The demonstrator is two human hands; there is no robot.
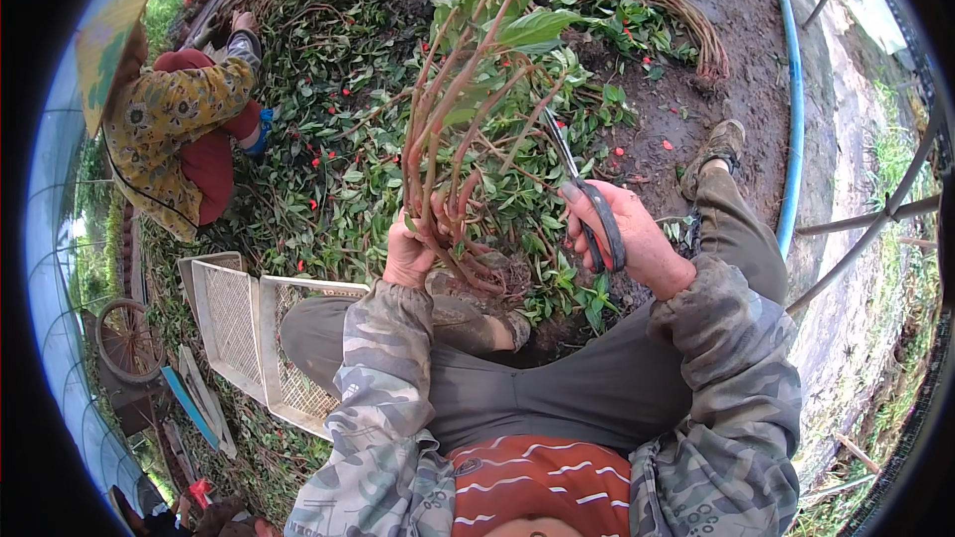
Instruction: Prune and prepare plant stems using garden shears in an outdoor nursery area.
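Note:
My left hand (409,252) grips the base of an uprooted leafy plant (440,127) with several thick reddish stems. The plant stands upright in front of me, with its soil-covered roots (501,272) hanging to the right of the hand. Green leaves (539,26) remain at the stem tops. In my right hand (634,227) is a pair of scissors (603,227) with dark handles, red on the inside. Their blades point up and away, beside the stems on the right. Whether the blades touch a stem cannot be made out.
Cut leaves and red petals (336,156) cover the ground. Bundles of bare stems (690,22) lie farther off. White plastic crates (231,321) stand at my left. Another person (186,127) crouches at the upper left. A blue hose (794,104) runs along the right beside metal poles (858,224).

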